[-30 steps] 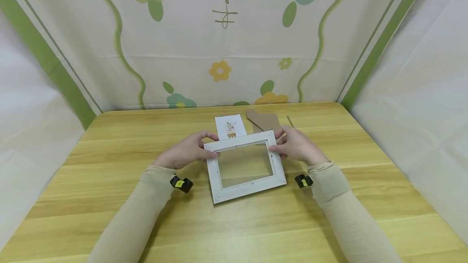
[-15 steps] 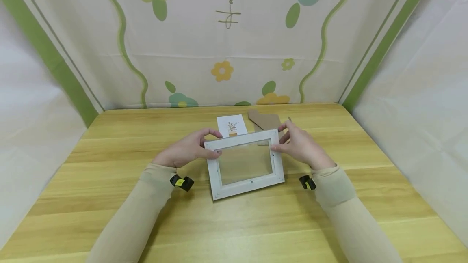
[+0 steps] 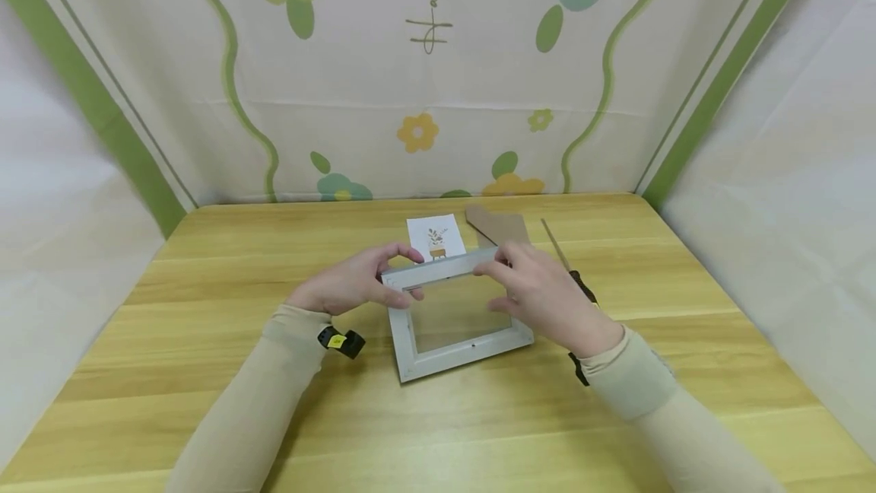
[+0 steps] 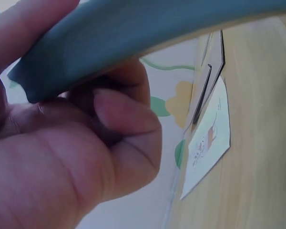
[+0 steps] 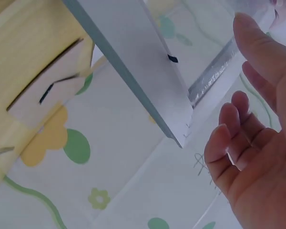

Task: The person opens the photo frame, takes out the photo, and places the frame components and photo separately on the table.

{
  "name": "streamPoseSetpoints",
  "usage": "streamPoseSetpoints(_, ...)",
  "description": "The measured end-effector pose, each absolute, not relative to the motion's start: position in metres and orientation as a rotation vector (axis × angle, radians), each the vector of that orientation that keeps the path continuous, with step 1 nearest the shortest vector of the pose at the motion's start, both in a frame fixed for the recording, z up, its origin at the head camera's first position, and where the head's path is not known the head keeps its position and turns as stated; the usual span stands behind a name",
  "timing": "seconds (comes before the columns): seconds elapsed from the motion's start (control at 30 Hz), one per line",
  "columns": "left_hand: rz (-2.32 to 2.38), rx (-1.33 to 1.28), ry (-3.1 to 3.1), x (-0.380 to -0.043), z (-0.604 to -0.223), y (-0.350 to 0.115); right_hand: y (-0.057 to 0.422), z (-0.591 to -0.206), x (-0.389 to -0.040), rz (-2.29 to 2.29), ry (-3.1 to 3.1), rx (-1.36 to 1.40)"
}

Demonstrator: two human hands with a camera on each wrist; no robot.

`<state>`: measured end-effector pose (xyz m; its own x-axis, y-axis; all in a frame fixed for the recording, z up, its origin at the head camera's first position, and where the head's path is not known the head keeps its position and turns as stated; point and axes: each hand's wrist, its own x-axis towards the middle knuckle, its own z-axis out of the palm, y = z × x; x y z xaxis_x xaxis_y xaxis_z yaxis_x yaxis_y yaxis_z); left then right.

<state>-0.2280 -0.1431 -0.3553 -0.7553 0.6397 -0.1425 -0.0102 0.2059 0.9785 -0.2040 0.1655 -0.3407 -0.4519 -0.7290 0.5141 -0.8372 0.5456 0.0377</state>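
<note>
A white picture frame [image 3: 445,357] is held tilted above the table, its back side facing me. My left hand [image 3: 356,280] grips its upper left corner, thumb on the near face and fingers behind. In the left wrist view the frame's grey-blue edge [image 4: 109,43] lies between thumb and fingers. My right hand [image 3: 544,291] hovers over the frame's right side, covering its upper right corner in the head view. The right wrist view shows those fingers [image 5: 229,152] loosely bent and apart from the frame, with nothing between them. A small dark tab [image 5: 172,58] sits on the frame's inner edge.
Behind the frame lie a white card [image 3: 436,231] with a potted-plant print and a brown backing board [image 3: 505,227] with a folded-out stand. A screwdriver [image 3: 580,281] with a dark handle rests to the right, partly behind my right wrist. A floral cloth [image 3: 383,82] hangs behind the table.
My right hand has let go of the frame's right edge and moved left over its upper right part. The left hand keeps its grip. The screwdriver now shows more fully.
</note>
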Motion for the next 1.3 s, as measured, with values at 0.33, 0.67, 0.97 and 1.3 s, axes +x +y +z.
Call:
streamPoseSetpoints(0.33, 1.61, 0.621, 1.861, -0.231, -0.36, -0.144, 0.155, -0.348, -0.208, 0.299, -2.366, 1.241)
streamPoseSetpoints(0.67, 1.514, 0.734, 1.863, -0.232, -0.359, -0.148, 0.148, -0.326, -0.209, 0.408, -2.559, 1.237)
streamPoseSetpoints(0.97, 1.458, 0.728, 1.954, -0.233, -0.362, -0.152, 0.146, -0.308, -0.217, 0.585, -2.758, 1.305)
streamPoseSetpoints(1.3, 1.297, 0.696, 2.2, -0.234, -0.363, -0.153, 0.166, -0.269, -0.226, 0.763, -2.699, 1.254)
